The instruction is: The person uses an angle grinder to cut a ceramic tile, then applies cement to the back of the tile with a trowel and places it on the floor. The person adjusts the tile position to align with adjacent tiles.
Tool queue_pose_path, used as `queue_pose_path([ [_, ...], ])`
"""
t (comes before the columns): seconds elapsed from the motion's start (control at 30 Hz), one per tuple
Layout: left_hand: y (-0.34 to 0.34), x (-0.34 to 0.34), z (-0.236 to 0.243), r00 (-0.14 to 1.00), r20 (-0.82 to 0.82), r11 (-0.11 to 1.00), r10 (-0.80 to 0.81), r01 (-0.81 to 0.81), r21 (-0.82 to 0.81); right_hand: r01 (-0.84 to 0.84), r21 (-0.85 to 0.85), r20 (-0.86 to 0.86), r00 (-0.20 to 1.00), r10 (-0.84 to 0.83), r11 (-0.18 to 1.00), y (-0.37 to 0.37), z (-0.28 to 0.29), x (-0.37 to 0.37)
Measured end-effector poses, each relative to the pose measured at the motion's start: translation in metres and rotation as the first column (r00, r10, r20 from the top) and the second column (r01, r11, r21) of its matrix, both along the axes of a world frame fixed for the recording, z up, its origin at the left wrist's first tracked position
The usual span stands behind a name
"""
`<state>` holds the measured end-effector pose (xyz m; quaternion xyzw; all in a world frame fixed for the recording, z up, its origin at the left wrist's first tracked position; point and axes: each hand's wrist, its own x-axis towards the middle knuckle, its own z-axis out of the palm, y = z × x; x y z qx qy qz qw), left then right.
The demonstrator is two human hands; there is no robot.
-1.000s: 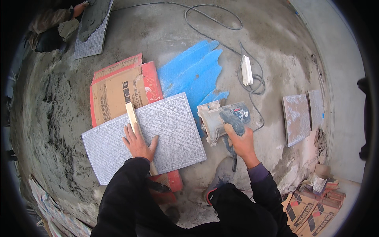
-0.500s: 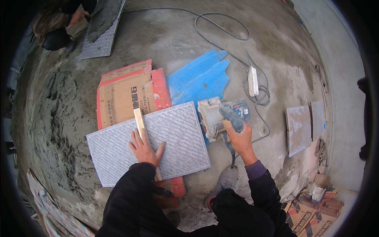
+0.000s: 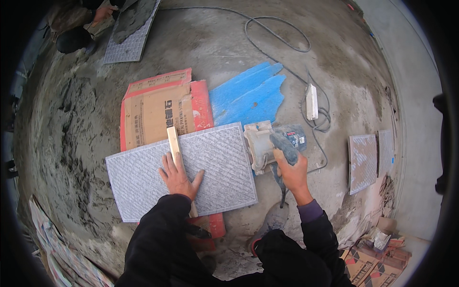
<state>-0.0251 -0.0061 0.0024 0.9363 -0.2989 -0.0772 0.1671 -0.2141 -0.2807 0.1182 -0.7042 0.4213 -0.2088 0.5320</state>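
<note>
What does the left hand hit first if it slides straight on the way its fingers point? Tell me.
The left hand lies flat on the grey tile, fingers pointing away from the person, beside the wooden strip. Straight on, it would cross the tile's far edge and probably meet the flattened cardboard box first.

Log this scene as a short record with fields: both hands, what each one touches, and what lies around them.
left hand: flat on the wooden strip lying across the grey tile
right hand: gripping the handle of the power cutter
tile: ribbed side up, resting on flattened cardboard
cutter: at the tile's right edge
floor: bare cement with a blue sheet, a cable and power strip
right side: two smaller tiles
top left: another person with a tile
</note>
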Motion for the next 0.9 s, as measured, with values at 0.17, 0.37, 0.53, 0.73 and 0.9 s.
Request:
queue_pose_path([
  [0.17,0.001,0.000,0.000,1.000,-0.001,1.000,0.004,-0.004,0.013,0.002,0.005,0.011,1.000,-0.002,1.000,0.002,0.001,0.000],
  [0.37,0.000,0.001,-0.001,1.000,-0.009,1.000,0.007,-0.007,0.018,-0.008,-0.022,-0.001,1.000,0.008,1.000,-0.002,-0.003,0.003],
  [0.53,0.001,0.001,-0.001,1.000,-0.009,1.000,0.003,-0.003,0.024,-0.012,-0.008,-0.033,0.999,0.012,1.000,-0.007,-0.003,0.004],
  [0.73,0.000,0.001,0.000,1.000,-0.014,1.000,0.001,-0.001,0.025,0.002,0.060,-0.021,1.000,-0.001,0.998,-0.011,-0.004,0.009],
  [0.9,0.000,0.001,0.000,1.000,0.000,1.000,0.006,-0.006,0.026,0.007,0.100,0.014,1.000,-0.009,0.995,-0.014,-0.004,0.013],
])
